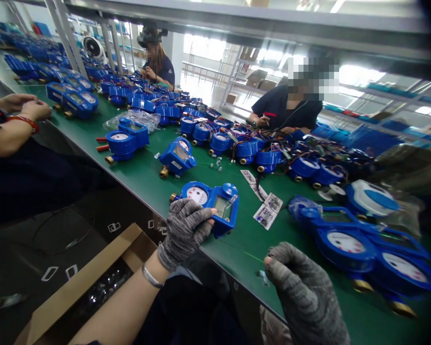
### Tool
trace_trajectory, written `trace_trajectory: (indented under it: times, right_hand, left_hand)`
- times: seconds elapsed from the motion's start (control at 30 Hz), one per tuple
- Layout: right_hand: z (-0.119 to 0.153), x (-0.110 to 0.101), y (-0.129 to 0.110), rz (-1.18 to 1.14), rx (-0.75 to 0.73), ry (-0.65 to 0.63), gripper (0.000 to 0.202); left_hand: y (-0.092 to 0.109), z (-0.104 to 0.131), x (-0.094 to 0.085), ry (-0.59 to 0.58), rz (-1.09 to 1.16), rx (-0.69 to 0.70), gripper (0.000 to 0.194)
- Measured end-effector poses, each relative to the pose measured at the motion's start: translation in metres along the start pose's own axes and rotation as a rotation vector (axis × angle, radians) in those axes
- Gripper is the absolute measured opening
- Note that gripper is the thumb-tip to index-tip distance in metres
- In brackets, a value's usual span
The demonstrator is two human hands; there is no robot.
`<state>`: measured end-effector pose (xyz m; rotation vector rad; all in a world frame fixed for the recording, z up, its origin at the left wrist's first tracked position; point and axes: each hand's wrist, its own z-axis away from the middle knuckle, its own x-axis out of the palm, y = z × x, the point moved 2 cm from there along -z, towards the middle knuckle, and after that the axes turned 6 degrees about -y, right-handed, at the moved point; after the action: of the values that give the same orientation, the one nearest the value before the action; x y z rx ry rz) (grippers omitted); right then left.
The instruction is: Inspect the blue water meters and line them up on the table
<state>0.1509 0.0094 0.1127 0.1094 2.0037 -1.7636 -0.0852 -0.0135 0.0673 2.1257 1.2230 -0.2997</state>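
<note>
My left hand [188, 227], in a grey fingerless glove, is closed on a blue water meter [219, 208] at the bench's near edge. The meter has a round white dial and a small display, with a small clear piece [232, 200] over the display. To the right, my gloved right hand [301, 287] is closed in a pinch at one end of a thin green wire [253, 256] that runs left toward the meter. Small clear pieces [262, 277] lie beside its fingertips. Another water meter [177, 157] rests just beyond the held one.
Printed label cards [267, 211] lie on the green bench [237, 268]. Several blue meters [348, 244] crowd the right side, and rows with loose wires fill the back. A cardboard box [89, 282] stands below the edge. Co-workers sit across and at the left.
</note>
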Motion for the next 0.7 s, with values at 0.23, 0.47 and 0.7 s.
trace_trajectory:
  times: [0.23, 0.47, 0.7]
  right_hand:
    - [-0.005, 0.004, 0.004, 0.050, -0.028, -0.016, 0.021]
    - [-0.006, 0.006, 0.003, 0.109, -0.034, -0.035, 0.019]
    - [-0.008, 0.008, -0.003, 0.118, -0.039, -0.036, 0.019]
  left_hand:
    - [-0.001, -0.001, -0.006, 0.034, 0.179, -0.057, 0.021]
    - [-0.002, 0.015, -0.011, 0.211, 0.223, -0.187, 0.025]
    - [-0.007, 0.043, -0.006, 0.266, 0.356, -0.370, 0.017]
